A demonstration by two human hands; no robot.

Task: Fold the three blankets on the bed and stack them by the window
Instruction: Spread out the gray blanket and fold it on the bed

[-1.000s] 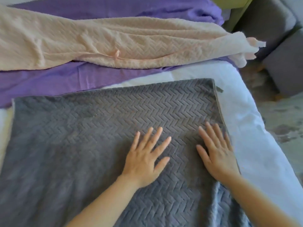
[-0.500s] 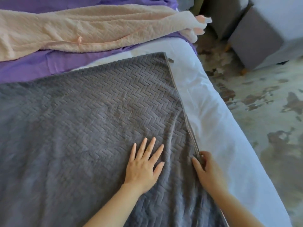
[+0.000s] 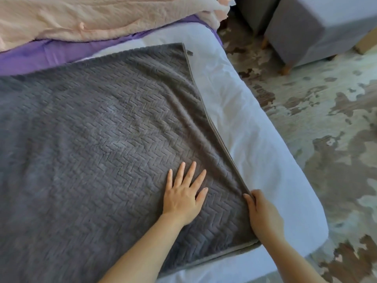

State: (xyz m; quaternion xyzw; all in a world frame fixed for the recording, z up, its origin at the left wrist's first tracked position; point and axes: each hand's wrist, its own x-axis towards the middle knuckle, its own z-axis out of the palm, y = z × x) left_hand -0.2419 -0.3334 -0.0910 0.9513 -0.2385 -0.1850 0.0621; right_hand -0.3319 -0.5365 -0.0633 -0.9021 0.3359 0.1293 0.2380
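Under grey blanket [image 3: 102,129], perhaps, right fingers [image 3: 257,196]

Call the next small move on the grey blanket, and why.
Probably lift the right edge of the grey blanket and carry it leftward for another fold. The right hand grips that edge near the close corner, while the left hand lies flat on the blanket beside it, fingers spread, likely pinning it. The blanket lies smooth on the bed.
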